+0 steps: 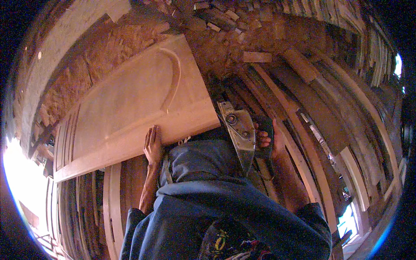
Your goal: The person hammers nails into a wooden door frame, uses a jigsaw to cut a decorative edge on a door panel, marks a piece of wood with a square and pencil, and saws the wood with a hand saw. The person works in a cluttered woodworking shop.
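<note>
Resting left hand (152, 145) on tan curve-carved panel (125, 95)

The panel (125, 97) is of wood, its face smooth and matt. The power tool (241, 135) looks partly of metal, with a dull shine. The shirt (199, 201) is matt cloth. The boards (301, 65) seem bare wood, the ground (216, 47) rough.

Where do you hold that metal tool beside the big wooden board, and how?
Probably by the dark grip, coming from the right. It sits on the right side of the metal tool, away from the board, and the right hand curls around it, fingers showing between grip and metal.
</note>
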A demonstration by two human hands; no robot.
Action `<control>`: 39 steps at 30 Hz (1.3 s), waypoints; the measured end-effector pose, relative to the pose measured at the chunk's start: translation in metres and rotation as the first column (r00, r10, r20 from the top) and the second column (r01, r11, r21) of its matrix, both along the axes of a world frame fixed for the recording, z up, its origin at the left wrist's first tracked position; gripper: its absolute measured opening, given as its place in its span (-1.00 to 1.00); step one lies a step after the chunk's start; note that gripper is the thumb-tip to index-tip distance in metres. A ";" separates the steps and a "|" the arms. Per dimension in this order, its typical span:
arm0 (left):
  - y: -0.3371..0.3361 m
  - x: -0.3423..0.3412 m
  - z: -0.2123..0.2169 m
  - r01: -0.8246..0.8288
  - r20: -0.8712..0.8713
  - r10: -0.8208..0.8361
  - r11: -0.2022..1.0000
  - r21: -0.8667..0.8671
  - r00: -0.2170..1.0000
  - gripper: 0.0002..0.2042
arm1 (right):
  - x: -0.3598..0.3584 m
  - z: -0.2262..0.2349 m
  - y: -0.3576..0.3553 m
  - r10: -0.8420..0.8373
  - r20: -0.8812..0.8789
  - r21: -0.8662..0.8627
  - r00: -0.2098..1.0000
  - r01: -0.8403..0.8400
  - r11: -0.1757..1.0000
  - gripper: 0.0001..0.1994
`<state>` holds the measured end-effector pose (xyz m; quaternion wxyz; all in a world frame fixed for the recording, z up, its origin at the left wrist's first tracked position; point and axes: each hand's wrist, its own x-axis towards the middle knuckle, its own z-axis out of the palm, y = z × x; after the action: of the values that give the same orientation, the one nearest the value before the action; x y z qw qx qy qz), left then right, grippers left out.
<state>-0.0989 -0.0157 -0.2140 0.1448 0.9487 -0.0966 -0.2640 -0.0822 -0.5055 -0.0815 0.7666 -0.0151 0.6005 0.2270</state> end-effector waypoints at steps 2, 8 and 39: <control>-0.003 0.002 0.002 -0.007 -0.001 0.007 1.000 0.003 1.000 -0.54 | -0.003 -0.005 -0.005 0.019 0.010 -0.019 1.000 -0.019 1.000 -0.33; -0.009 0.017 0.012 -0.027 -0.036 0.027 1.000 0.005 0.999 -0.51 | -0.013 -0.015 -0.014 -0.016 0.056 0.051 0.998 0.014 0.999 -0.35; 0.000 0.014 0.027 -0.095 0.163 0.115 0.988 -0.122 0.980 -0.68 | 0.008 0.005 -0.015 -0.019 -0.102 0.090 0.995 0.028 0.996 -0.35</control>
<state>-0.0849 -0.0156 -0.1874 0.2036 0.9617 -0.0732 -0.1682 -0.0745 -0.5208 -0.0761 0.7378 0.0385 0.6275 0.2458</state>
